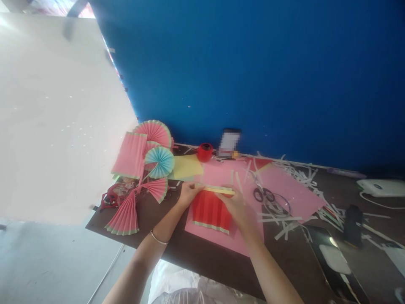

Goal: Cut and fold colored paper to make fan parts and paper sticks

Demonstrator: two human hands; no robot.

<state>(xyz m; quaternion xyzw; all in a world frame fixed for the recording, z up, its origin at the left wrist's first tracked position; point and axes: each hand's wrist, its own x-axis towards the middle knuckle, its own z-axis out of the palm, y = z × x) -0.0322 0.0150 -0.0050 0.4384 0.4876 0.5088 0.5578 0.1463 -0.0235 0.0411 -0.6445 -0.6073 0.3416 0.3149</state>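
Paper (212, 213), red and pleated, is pinched at its yellow-edged twelve-o'clock side by the left hand (189, 192) and right hand (234, 206), over a pink sheet (238, 240) on the counter (180, 247).

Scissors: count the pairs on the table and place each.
1: the scissors lie to the right of the right hand, near white strips; more may be hidden underneath.

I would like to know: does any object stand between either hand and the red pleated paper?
Nothing visible stands in the way: the left hand and right hand both grip the red pleated paper at its far edge. The scissors lie apart, to the right.
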